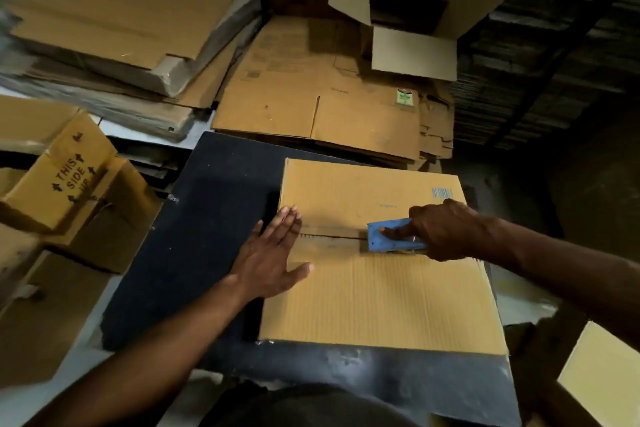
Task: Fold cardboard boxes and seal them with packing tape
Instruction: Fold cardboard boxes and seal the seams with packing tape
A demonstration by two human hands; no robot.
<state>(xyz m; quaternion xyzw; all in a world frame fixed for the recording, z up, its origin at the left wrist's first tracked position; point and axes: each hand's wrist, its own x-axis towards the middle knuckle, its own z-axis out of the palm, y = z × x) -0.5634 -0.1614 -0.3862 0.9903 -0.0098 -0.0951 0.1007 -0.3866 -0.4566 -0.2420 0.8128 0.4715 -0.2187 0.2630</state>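
Head view: a closed tan corrugated cardboard box [377, 288] lies on a dark, almost black work table [194, 253], at the table's right part, w/ its two top flaps meeting in a seam that runs left to right.

The left hand [270, 260] lies flat on the box's left edge, palm down. Its fingers [287, 218] are straight and close together, tips at the seam's left end; the thumb is spread apart toward the near flap. It grasps nothing, only presses.

The right hand [440, 229] grips a blue handheld tape dispenser [391, 236] that sits on the seam, approx. at the box's middle. The index finger is stretched along the dispenser's top; the other fingers are curled around its body.

Behind the table are piles of flattened brown cardboard sheets [322, 94] and one open brown carton [412, 10]. At left stands a carton printed "THIS SIDE UP" [65, 180].
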